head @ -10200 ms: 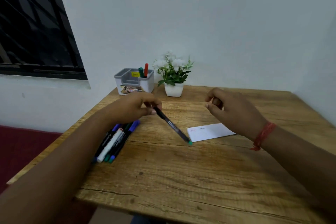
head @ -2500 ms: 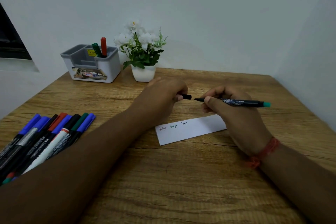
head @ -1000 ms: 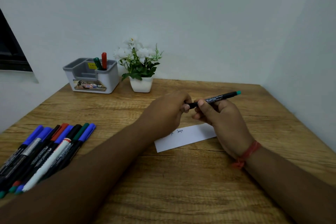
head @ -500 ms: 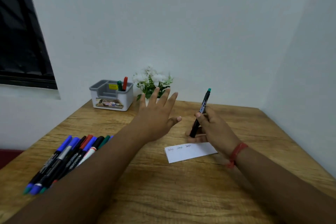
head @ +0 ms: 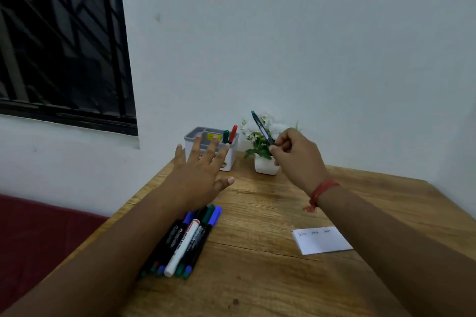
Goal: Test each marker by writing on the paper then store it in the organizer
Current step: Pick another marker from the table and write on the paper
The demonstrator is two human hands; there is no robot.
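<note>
My right hand (head: 296,156) pinches the lower end of a black marker (head: 261,128) between thumb and curled fingers; the marker tilts up toward 11 o'clock, its teal end cap uppermost, raised in the air in front of the white-flowered plant (head: 262,136). A red thread (head: 320,189) circles that wrist. My left hand (head: 198,174) is spread flat, fingers apart and straight, holding nothing, raised above the tabletop (head: 257,278) with its fingertips overlapping the front of the organizer (head: 195,136). The grey-and-white organizer stands at the far edge, at 12 o'clock from my left hand and just to the 9 o'clock side of the plant's white pot (head: 265,167); a green marker (head: 226,136) and a red marker (head: 233,133) stand upright in its right-hand compartment. Below my left forearm, at 6 o'clock from the hand, a row of untested markers (head: 185,242) lies side by side. The paper (head: 322,240) lies at 5 o'clock from my right hand, well apart from it, with three small scribbles along its far edge.
</note>
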